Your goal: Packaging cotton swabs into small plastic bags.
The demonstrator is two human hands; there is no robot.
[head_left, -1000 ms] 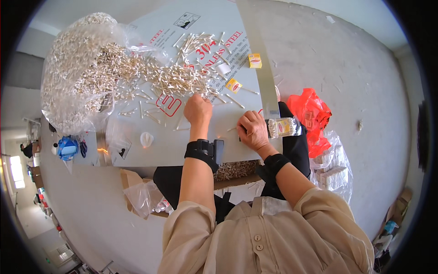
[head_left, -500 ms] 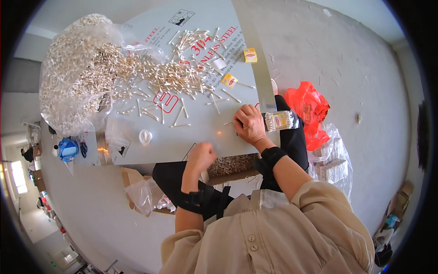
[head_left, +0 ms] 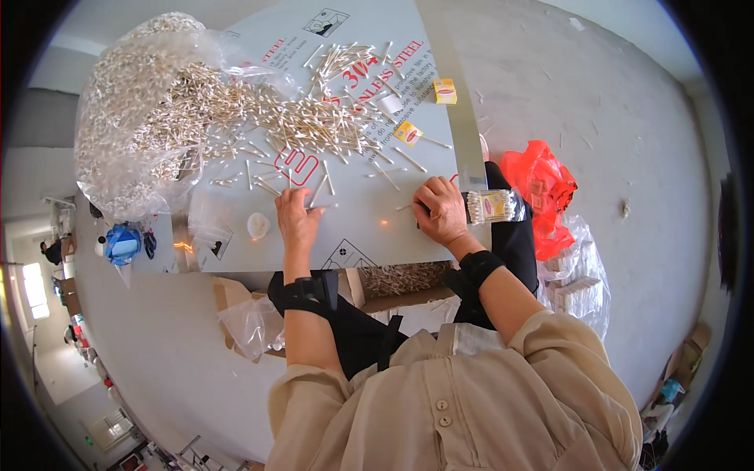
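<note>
Here, the left hand [head_left: 297, 216] lay flat, fingers spread, on loose cotton swabs [head_left: 314, 129] on the counter [head_left: 369, 235]; the right hand [head_left: 441, 210] gripped one clear swab packet [head_left: 493, 206]; two yellow labels [head_left: 408, 133] lay nearby.

Head fisheye, looking steeply down, close over table [head_left: 369, 235].

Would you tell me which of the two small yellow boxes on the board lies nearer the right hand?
The lower yellow box, tilted beside the scattered swabs, is nearer the right hand. The other yellow box sits farther up by the board's right edge.
</note>
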